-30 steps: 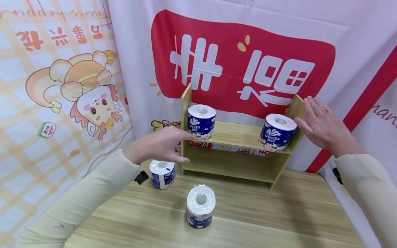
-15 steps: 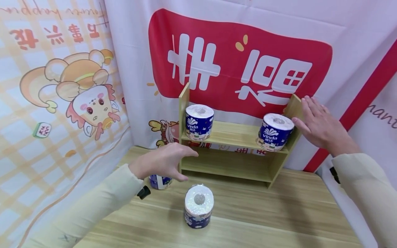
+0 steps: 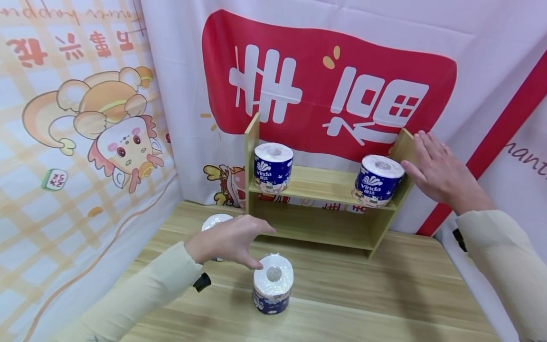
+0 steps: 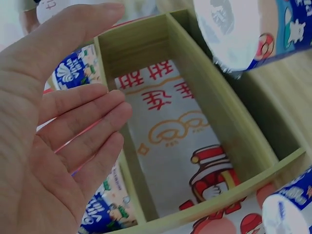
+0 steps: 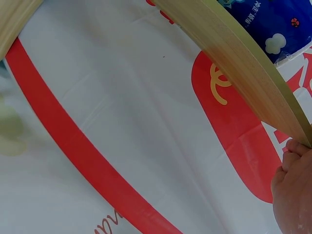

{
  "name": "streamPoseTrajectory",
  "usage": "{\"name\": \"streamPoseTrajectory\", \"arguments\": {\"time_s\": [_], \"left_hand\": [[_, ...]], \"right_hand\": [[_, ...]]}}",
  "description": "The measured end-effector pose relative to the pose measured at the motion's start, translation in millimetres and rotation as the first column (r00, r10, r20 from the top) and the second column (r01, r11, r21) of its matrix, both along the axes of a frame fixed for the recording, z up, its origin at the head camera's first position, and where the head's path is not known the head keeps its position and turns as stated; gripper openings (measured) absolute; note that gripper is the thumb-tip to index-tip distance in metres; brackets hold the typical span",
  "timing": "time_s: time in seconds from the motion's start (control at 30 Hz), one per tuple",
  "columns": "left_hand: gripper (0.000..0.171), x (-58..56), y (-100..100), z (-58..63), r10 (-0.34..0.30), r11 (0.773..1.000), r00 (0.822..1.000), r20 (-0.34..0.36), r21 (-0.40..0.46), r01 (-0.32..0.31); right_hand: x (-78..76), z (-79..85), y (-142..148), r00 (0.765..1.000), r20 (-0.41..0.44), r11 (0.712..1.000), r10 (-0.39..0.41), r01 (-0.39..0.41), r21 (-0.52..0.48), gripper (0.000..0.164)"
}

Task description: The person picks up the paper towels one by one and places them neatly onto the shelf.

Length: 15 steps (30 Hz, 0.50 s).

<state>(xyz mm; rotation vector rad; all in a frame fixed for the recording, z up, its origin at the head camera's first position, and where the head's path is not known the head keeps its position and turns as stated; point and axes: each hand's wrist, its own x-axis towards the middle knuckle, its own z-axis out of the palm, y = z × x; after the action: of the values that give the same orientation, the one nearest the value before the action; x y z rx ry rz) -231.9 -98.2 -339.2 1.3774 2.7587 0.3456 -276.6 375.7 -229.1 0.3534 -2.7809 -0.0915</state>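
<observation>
The person's two hands are well apart. Left hand [image 3: 232, 240]: thumb and fingers spread, nothing held, near the front roll [image 3: 273, 286], which stands upright on the table [image 3: 342, 294]. From the head view the thumb tip overlaps that roll's edge; contact cannot be told. Right hand [image 3: 446, 173]: fingers extended, resting against the right side panel of the wooden shelf [image 3: 326, 182]. A rear roll [image 3: 216, 219] is partly hidden by the left hand. A left-end roll [image 3: 273, 172] and right-end roll [image 3: 377, 183] stand upright on the upper board.
</observation>
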Motion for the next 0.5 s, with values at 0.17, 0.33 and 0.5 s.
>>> {"name": "streamPoseTrajectory", "arguments": {"time_s": [0.17, 0.33, 0.5], "left_hand": [[0.074, 3.8, 4, -12.1, -0.039, 0.999, 0.999, -0.01, -0.004, 0.038], [0.073, 8.2, 7, -23.4, -0.048, 0.999, 0.999, 0.006, -0.009, 0.048], [0.068, 11.5, 11, -35.4, -0.06, 0.998, 0.998, 0.019, -0.009, 0.06]], "right_hand": [[0.1, 0.4, -1, 1.0, 0.002, 1.0, -0.006, 0.006, 0.002, 0.085], [0.2, 0.8, -2, 1.0, 0.007, 1.0, -0.009, 0.009, -0.009, 0.085], [0.0, 0.8, -2, 1.0, 0.008, 1.0, -0.007, 0.007, -0.012, 0.085]]}}
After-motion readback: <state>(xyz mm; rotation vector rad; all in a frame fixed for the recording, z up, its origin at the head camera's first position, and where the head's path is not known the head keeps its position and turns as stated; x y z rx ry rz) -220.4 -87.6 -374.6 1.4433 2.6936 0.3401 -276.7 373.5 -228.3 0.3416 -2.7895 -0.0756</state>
